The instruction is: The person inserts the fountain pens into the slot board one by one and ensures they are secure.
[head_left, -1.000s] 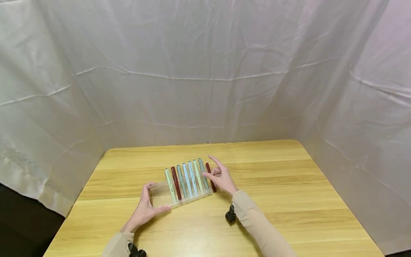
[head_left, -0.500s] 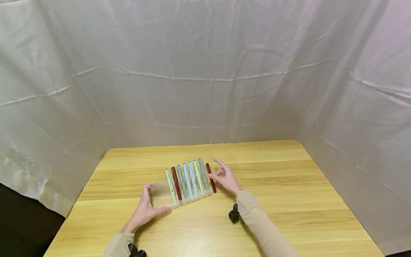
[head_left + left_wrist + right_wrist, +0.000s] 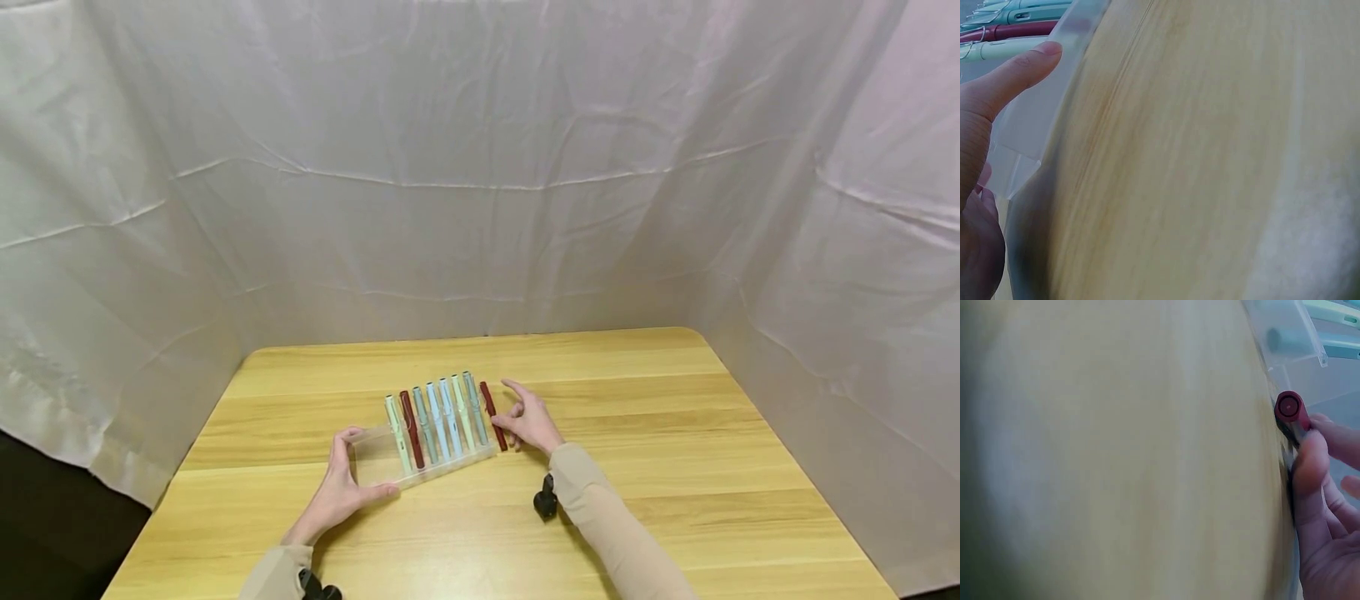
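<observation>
My left hand (image 3: 341,483) grips the left end of a clear plastic pen case (image 3: 375,457), thumb on the near edge and fingers at the far edge. Across the case lie several capped pens in a slanted row: pale green, dark red (image 3: 412,429), teal and light blue (image 3: 450,415). Just off the case's right end, a separate dark red pen (image 3: 492,416) lies alongside. My right hand (image 3: 531,421) pinches this pen between thumb and fingers. In the right wrist view the red pen's round end (image 3: 1289,406) points toward the camera, beside the case's corner.
The case and pens lie on a wood-grain table (image 3: 675,467). Pale cloth curtains (image 3: 480,250) hang behind the table and at both sides. A small black camera (image 3: 545,500) sits on the right wrist.
My right hand has moved right from over the teal pen at the row's right end, then lowered onto the separate dark red pen. The left hand and case stay put.
</observation>
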{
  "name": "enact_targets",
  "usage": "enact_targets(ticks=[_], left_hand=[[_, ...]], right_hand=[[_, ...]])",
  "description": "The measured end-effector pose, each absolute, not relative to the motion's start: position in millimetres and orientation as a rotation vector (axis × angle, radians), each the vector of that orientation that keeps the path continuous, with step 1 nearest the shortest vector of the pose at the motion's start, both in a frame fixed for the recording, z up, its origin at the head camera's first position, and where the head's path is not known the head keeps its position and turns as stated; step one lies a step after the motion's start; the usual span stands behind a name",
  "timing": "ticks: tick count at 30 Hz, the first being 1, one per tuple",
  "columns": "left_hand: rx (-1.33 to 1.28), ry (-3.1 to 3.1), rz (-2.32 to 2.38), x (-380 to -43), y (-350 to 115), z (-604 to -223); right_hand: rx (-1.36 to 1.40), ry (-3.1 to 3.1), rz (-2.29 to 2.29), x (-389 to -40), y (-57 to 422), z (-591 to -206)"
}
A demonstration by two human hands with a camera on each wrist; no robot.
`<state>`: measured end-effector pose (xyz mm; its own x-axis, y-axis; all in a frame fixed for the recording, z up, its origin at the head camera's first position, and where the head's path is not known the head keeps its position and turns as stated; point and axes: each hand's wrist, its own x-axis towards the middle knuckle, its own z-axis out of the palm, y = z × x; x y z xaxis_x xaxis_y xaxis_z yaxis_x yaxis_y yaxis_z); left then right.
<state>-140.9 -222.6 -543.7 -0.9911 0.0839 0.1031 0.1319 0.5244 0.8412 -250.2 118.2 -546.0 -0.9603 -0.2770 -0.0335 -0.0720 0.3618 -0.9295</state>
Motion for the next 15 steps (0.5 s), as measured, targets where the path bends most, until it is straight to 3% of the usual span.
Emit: enact_targets(ticks=[15], left_hand=[[-0.207, -2.698, -1.498, -141, -223, -545]], right_hand=[[-0.287, 2.173, -1.67, -235, 158, -542]])
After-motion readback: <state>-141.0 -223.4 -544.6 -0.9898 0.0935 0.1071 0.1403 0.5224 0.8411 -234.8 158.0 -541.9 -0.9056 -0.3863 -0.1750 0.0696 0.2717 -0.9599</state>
